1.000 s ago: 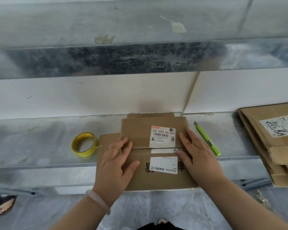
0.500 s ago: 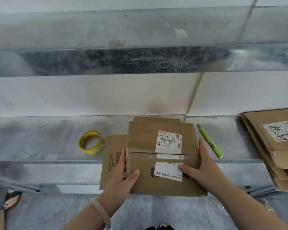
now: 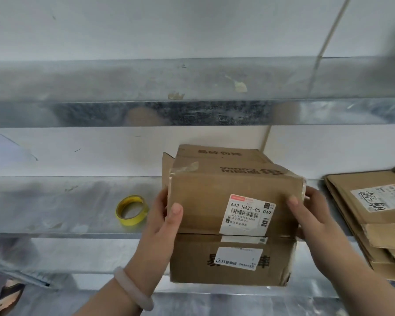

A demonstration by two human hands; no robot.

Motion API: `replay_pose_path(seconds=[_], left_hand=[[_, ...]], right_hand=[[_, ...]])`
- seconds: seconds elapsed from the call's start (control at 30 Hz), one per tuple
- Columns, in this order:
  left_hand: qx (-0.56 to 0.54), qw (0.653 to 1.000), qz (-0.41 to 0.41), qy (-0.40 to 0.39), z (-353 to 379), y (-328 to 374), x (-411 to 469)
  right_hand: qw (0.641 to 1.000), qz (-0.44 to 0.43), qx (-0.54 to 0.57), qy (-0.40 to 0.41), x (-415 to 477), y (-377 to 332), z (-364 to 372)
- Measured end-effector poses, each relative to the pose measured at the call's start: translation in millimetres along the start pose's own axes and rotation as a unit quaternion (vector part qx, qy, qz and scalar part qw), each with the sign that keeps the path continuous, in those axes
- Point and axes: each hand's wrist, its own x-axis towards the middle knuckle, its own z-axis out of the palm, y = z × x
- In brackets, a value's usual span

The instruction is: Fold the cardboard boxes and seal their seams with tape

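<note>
Left hand (image 3: 162, 224) and right hand (image 3: 310, 215) each clamped on a side of the box (image 3: 226, 201) | box now lifted off the shelf (image 3: 55, 201) and tilted, earlier pressed flat | flaps folded; taping likely next, tape roll (image 3: 131, 210) untouched.

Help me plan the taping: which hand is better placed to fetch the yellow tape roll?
Left, probably. The tape roll lies on the shelf just beside the left hand; the right hand holds the other side of the box.

Brown box (image 3: 228, 201), yellow tape roll (image 3: 131, 210)
</note>
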Motion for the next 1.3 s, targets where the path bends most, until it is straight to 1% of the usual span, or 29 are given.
replay_pose_path(seconds=[0.1, 0.2, 0.3, 0.4, 0.47, 0.57, 0.63, 0.7, 0.73, 0.77, 0.83, 0.93, 1.0, 1.03, 1.1, 1.17, 1.2, 1.23, 1.3], left_hand=[[-0.058, 0.998, -0.028, 0.002, -7, 16, 8], [-0.058, 0.998, -0.032, 0.001, -13, 29, 12], [-0.088, 0.996, -0.02, 0.013, -18, 38, 16], [-0.107, 0.994, 0.02, -0.007, -20, 46, 21], [-0.132, 0.991, 0.024, -0.024, -22, 45, 24], [-0.099, 0.992, 0.036, -0.064, -30, 32, 25], [-0.049, 0.991, 0.027, -0.118, -37, 19, 24], [0.016, 0.988, 0.018, -0.152, -42, 6, 21], [0.03, 0.987, 0.015, -0.156, -43, -1, 19], [0.027, 0.988, 0.009, -0.152, -44, -9, 17], [-0.014, 0.991, -0.019, -0.131, -45, -25, 15], [-0.115, 0.985, -0.097, -0.084, -43, -44, 11], [-0.171, 0.976, -0.125, -0.049, -41, -51, 8], [-0.182, 0.974, -0.131, -0.035, -40, -52, 6], [-0.189, 0.971, -0.144, -0.009, -41, -54, 4], [-0.138, 0.978, -0.153, 0.017, -43, -53, 4], [-0.112, 0.982, -0.153, 0.013, -44, -52, 6], [-0.114, 0.98, -0.161, 0.005, -45, -49, 8], [-0.129, 0.976, -0.175, -0.014, -47, -44, 13]], right_hand=[[1.0, -0.022, 0.007, 0.014, -3, -20, 0], [0.999, -0.035, 0.013, 0.009, -6, -31, 1], [0.996, -0.064, 0.058, -0.022, -2, -32, -5], [0.987, -0.097, 0.095, -0.081, 3, -34, -14], [0.982, -0.111, 0.098, -0.117, 3, -32, -17], [0.983, -0.12, 0.092, -0.105, 1, -27, -16], [0.985, -0.105, 0.088, -0.105, -1, -21, -14], [0.988, -0.097, 0.048, -0.111, -5, -13, -11], [0.989, -0.093, 0.027, -0.108, -7, -8, -9], [0.991, -0.088, 0.019, -0.1, -9, -2, -7], [0.994, -0.078, 0.029, -0.071, -15, 12, -1], [0.999, -0.022, 0.012, -0.036, -23, 34, 8], [0.999, 0.002, 0.006, -0.031, -26, 44, 14], [0.999, 0.008, 0.012, -0.036, -28, 48, 17], [0.998, 0.025, 0.031, -0.039, -29, 55, 19], [0.999, 0.044, 0.001, -0.022, -26, 58, 19], [0.998, 0.057, -0.027, -0.016, -23, 57, 17], [0.996, 0.069, -0.059, -0.018, -18, 53, 16], [0.989, 0.088, -0.108, -0.054, -7, 41, 13]])
